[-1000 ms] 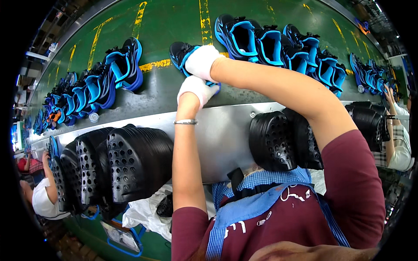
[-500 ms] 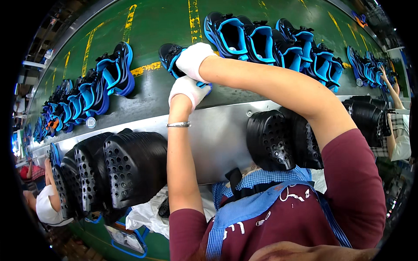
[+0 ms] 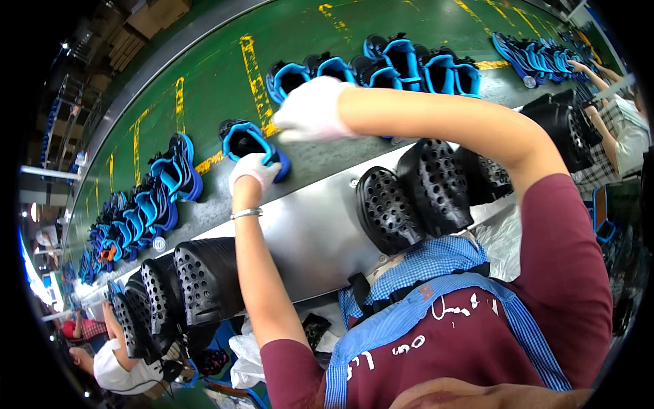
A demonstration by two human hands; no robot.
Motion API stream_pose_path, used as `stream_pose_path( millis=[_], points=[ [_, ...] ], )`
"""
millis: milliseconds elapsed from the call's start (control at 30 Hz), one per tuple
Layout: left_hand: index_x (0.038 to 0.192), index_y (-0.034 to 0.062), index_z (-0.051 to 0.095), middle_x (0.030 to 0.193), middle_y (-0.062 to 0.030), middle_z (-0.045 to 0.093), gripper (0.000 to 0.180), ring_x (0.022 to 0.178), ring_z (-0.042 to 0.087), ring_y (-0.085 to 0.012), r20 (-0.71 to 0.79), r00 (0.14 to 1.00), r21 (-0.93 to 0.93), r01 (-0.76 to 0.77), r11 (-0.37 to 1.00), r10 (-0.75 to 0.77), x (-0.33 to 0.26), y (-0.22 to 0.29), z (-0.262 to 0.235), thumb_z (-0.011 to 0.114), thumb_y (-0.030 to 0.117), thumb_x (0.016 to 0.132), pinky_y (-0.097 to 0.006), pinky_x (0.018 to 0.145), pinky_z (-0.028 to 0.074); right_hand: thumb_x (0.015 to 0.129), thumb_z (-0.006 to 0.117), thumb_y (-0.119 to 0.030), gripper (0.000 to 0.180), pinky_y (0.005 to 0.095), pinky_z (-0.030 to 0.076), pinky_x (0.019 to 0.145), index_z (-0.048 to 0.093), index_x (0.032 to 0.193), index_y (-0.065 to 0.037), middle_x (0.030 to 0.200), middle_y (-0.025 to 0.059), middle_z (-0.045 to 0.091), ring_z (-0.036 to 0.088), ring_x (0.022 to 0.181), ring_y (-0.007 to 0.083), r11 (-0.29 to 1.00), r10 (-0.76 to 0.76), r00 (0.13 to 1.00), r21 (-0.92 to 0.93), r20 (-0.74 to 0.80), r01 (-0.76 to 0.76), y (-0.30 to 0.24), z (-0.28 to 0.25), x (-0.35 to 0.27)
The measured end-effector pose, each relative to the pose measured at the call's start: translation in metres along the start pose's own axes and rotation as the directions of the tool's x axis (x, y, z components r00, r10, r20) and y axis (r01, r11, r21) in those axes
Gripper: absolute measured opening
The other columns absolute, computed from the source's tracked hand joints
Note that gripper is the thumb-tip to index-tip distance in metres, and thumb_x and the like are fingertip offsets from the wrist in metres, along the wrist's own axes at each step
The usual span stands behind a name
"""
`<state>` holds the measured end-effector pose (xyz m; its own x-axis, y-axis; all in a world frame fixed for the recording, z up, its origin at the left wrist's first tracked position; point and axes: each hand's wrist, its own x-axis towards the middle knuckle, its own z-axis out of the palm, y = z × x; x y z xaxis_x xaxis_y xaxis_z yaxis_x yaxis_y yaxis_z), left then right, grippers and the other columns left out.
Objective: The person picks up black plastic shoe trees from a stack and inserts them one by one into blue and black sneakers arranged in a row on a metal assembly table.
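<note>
The gloved left hand (image 3: 253, 170) curls its fingers around a blue shoe (image 3: 246, 144) on the green belt (image 3: 204, 82); the right hand (image 3: 310, 109), fingers loosely bent, rests beside it, bare belt between shoe rows.

You are reaching both arms forward, away from your chest. Your left hand (image 3: 253, 170), in a white glove, is curling its fingers closed at the end of a nearly straight, bare forearm with a thin metal bangle at the wrist. Your right hand (image 3: 310, 109), also gloved in white, is stretching farther out, palm down, fingers bent, the bare arm bending at the elbow below a maroon sleeve.
</note>
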<state>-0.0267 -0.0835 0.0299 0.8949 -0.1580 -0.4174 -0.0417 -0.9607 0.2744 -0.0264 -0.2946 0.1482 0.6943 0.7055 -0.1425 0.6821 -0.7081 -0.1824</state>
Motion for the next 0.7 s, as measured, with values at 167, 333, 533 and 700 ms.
stream_pose_path(
  millis=[167,333,533,700],
  points=[
    [0.116,0.0167,0.063,0.129,-0.0132,0.056,0.036,0.104,0.059,-0.0352,-0.541,0.832,0.306,0.328,0.894,-0.120,0.009,-0.028,-0.024,0.064,0.025,0.081,-0.042,0.089,0.051,0.090,0.052,-0.036,0.029,0.0427,0.051,0.072,0.066,0.094,-0.010,0.085,0.0137,0.066,0.064,0.082,0.0324,0.940,0.341,0.920,0.075,-0.192,-0.333,0.044,-0.027,-0.165],
    [0.126,0.0117,0.058,0.132,-0.0176,0.051,0.044,0.117,0.051,-0.0366,-0.598,0.728,0.193,-0.274,0.942,0.334,0.031,0.023,-0.027,0.062,0.024,0.085,-0.042,0.099,0.043,0.090,0.057,-0.028,0.023,0.0384,0.050,0.069,0.065,0.090,-0.007,0.080,0.0143,0.064,0.063,0.078,0.0320,0.784,0.581,0.655,0.118,-0.484,-0.609,0.085,0.004,-0.323],
    [0.117,0.0121,0.064,0.121,-0.0237,0.054,0.050,0.113,0.052,-0.0387,-0.373,0.887,0.004,-0.293,0.956,0.273,0.078,0.057,0.026,0.072,0.040,0.077,-0.041,0.097,0.043,0.087,0.061,-0.021,0.019,0.0340,0.052,0.071,0.066,0.094,-0.003,0.085,0.0131,0.066,0.065,0.079,0.0290,0.645,0.755,0.499,0.347,-0.425,-0.681,0.050,0.041,-0.385],
    [0.084,0.0041,0.064,0.090,-0.0211,0.055,0.030,0.080,0.055,-0.0394,-0.389,0.830,0.194,-0.350,0.916,0.399,0.064,0.086,0.026,0.069,0.034,0.081,-0.045,0.074,0.045,0.077,0.072,-0.025,0.031,0.0333,0.053,0.072,0.064,0.099,-0.004,0.090,0.0101,0.065,0.066,0.081,0.0248,0.534,0.844,0.460,0.503,-0.274,-0.680,0.021,0.074,-0.389]
  ],
)
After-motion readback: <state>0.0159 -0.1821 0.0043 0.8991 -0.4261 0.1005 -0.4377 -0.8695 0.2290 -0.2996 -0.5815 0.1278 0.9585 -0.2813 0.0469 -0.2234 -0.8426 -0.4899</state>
